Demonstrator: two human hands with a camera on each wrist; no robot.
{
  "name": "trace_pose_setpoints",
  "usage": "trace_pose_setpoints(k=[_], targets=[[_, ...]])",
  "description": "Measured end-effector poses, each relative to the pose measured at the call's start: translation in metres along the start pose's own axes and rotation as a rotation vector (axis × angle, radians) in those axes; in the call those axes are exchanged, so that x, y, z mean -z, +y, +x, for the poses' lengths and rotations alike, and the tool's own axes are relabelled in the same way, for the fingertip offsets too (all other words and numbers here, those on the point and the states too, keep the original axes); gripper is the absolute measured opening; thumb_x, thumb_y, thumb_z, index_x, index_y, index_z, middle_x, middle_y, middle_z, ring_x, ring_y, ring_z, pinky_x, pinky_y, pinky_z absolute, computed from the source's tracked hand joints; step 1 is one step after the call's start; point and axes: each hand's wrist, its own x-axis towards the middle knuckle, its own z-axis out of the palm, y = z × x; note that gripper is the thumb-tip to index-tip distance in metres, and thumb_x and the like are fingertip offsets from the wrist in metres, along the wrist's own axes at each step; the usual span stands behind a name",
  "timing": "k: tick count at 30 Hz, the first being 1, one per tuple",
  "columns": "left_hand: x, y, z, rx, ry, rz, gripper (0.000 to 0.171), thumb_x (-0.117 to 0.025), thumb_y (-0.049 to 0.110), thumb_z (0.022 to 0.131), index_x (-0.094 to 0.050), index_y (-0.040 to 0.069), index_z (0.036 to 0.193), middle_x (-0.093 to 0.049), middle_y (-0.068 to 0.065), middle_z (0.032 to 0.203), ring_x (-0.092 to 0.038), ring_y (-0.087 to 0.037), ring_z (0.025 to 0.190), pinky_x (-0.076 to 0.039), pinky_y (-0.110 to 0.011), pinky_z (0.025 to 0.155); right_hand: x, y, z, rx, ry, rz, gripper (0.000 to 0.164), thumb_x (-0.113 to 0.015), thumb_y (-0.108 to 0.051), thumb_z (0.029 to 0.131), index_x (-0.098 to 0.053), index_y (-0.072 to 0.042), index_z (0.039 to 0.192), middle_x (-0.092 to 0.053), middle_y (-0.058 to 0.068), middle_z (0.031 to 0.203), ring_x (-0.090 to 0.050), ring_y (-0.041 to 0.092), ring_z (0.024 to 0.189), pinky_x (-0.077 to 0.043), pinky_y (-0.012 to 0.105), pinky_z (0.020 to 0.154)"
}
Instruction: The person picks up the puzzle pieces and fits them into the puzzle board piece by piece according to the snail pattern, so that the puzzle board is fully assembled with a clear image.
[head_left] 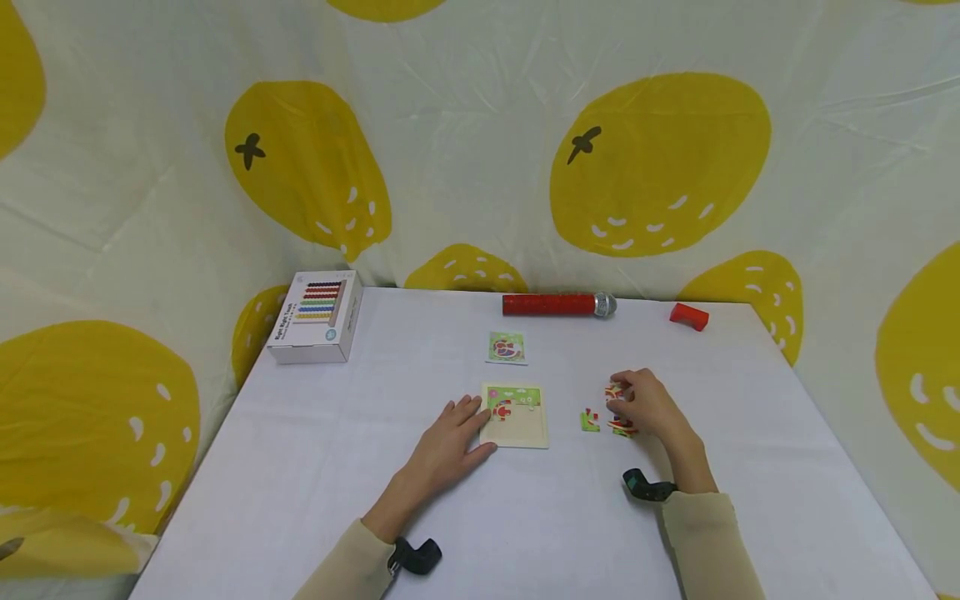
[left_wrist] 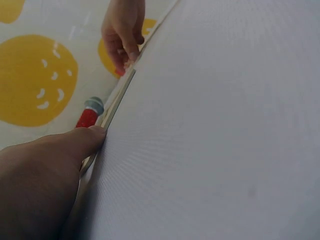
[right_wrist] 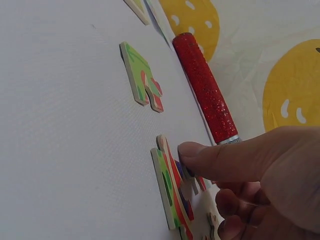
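Observation:
My left hand lies with extended fingers along the left edge of a wooden puzzle tray; its thumb is at the tray's near corner. A few pieces fill the tray's upper part, with a green and red picture, and its lower part shows bare wood. To the right, my right hand pinches a jigsaw piece between thumb and index finger. Overlapping pieces lie right below that hand, partly hidden by it. A green and red piece lies alone between them and the tray.
Behind the tray lies a small picture card. A red glittery microphone is at the back edge, with a red block to its right. At the back left stands a white abacus box.

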Motion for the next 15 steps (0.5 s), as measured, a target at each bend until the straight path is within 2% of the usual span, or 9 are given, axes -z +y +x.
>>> trace_pose_setpoints(k=[3, 6, 10, 15], targets=[[-0.0001, 0.0002, -0.0004, -0.004, 0.004, 0.009, 0.059, -0.063, 0.047, 0.096, -0.058, 0.01, 0.141, -0.05, -0.01, 0.153, -0.043, -0.027, 0.146, -0.032, -0.045, 0.124, 0.0002, 0.0002, 0.0004, -0.006, -0.001, 0.014, 0.049, -0.072, -0.02, 0.091, -0.057, -0.001, 0.134, -0.052, 0.022, 0.119, -0.056, 0.031, 0.102, -0.059, 0.04, 0.083], [-0.0001, 0.0003, -0.0004, -0.008, 0.012, 0.011, 0.059, -0.063, 0.047, 0.095, -0.058, 0.01, 0.141, -0.051, -0.011, 0.152, -0.044, -0.028, 0.145, -0.033, -0.045, 0.123, 0.0008, 0.0001, 0.0004, -0.007, 0.0, 0.022, 0.048, -0.072, -0.02, 0.092, -0.057, -0.004, 0.134, -0.057, 0.022, 0.118, -0.058, 0.031, 0.102, -0.059, 0.041, 0.083], [-0.0003, 0.0002, 0.0001, -0.007, 0.013, 0.009, 0.059, -0.063, 0.047, 0.096, -0.058, 0.01, 0.141, -0.051, -0.011, 0.152, -0.044, -0.028, 0.145, -0.033, -0.045, 0.124, 0.0011, -0.0002, -0.0001, -0.007, -0.006, 0.032, 0.042, -0.067, -0.018, 0.096, -0.056, -0.007, 0.135, -0.065, 0.019, 0.112, -0.06, 0.027, 0.094, -0.057, 0.035, 0.076], [-0.001, -0.0001, 0.0002, 0.0, 0.008, 0.005, 0.059, -0.063, 0.047, 0.096, -0.058, 0.01, 0.142, -0.05, -0.01, 0.153, -0.042, -0.027, 0.146, -0.032, -0.044, 0.124, 0.0023, -0.0025, -0.0014, 0.014, 0.015, 0.035, 0.036, -0.057, -0.015, 0.101, -0.055, -0.009, 0.137, -0.066, 0.016, 0.109, -0.057, 0.023, 0.09, -0.056, 0.031, 0.075]])
